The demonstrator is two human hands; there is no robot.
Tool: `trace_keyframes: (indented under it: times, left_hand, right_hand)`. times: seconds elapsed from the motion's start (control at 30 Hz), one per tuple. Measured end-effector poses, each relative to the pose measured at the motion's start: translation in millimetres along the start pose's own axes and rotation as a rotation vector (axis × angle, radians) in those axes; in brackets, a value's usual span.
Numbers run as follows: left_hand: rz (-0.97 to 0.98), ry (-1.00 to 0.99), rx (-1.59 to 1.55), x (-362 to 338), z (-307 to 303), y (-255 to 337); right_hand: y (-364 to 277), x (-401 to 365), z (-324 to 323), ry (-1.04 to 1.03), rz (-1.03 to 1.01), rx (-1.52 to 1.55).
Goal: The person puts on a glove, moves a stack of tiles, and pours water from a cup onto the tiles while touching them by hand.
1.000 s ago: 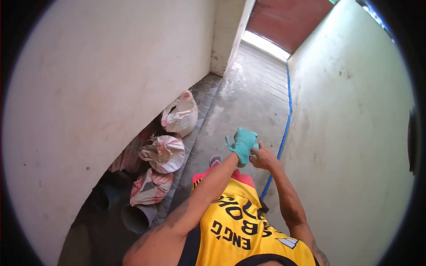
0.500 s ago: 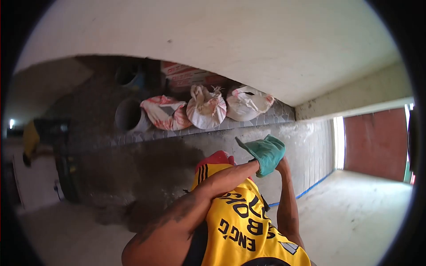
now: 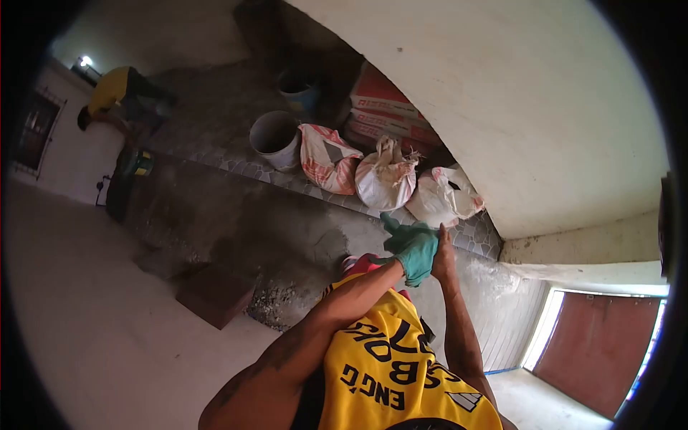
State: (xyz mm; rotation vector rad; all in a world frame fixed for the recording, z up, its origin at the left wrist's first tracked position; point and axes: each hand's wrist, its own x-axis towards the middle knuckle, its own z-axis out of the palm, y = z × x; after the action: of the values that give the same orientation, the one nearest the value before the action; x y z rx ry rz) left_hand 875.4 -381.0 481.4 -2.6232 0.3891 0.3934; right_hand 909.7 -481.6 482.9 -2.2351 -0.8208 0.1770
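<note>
My left hand (image 3: 414,252) wears a green rubber glove, held in front of my yellow jersey (image 3: 387,351). The glove's finger parts stick out loosely to the left, apart from one another. Bare and close against the glove's right side is my right hand (image 3: 443,259). Its thumb points up along the glove's edge, and its other fingers are mostly hidden behind the glove; it appears to grip the glove. Beyond my hands, tied white sacks (image 3: 385,179) rest on a tiled ledge (image 3: 251,170).
A grey bucket (image 3: 275,140) and a blue bucket (image 3: 299,93) stand beside the sacks, with red-and-white printed bags (image 3: 387,107) behind. Another person (image 3: 115,93) in yellow bends at the far left. A brown block-like piece (image 3: 215,294) lies lower left. At right is a reddish door panel (image 3: 596,344).
My view has turned, so the sacks and buckets sit further right and the other person shows more fully. The gloved hand has shifted slightly left, and my right thumb now shows beside it.
</note>
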Motion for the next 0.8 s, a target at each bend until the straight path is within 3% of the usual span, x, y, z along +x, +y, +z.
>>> trace_keyframes:
  times: [0.13,0.23,0.27,0.33,0.37,0.4,0.43,0.5,0.53,0.63,0.8]
  left_hand:
    - [0.184,-0.173,-0.053,-47,-4,-31]
    - [0.193,0.038,-0.557,-79,0,-59]
    - [0.087,0.354,-1.0,-77,41,-52]
    - [-0.17,0.793,-1.479,-107,61,-76]
    - [-0.193,0.864,-1.358,-118,64,-87]
    - [-0.22,0.933,-1.236,-131,63,-99]
    - [-0.253,0.997,-1.11,-147,55,-113]
    - [-0.222,0.85,-1.014,-174,35,-133]
    - [-0.242,0.828,-0.965,-180,30,-136]
    - [-0.38,0.864,-0.807,-187,27,-137]
    - [-0.734,0.83,-0.438,-178,71,-165]
  right_hand:
    - [-18,-2,21,-0.181,0.024,0.056]
    - [-25,9,23,-0.395,-0.008,0.162]
    - [-25,8,23,-0.367,0.117,0.377]
    - [-25,3,25,-0.31,0.375,0.809]
    - [-27,-2,29,-0.282,0.511,1.02]
    - [-35,-6,30,-0.343,0.405,0.709]
    - [-42,-10,37,-0.416,0.391,0.888]
    - [-61,-19,65,-0.568,0.369,1.254]
    - [-99,-13,74,-0.499,0.573,1.388]
    - [-166,8,102,-0.446,0.496,1.875]
    - [-197,69,156,-0.305,0.543,1.593]
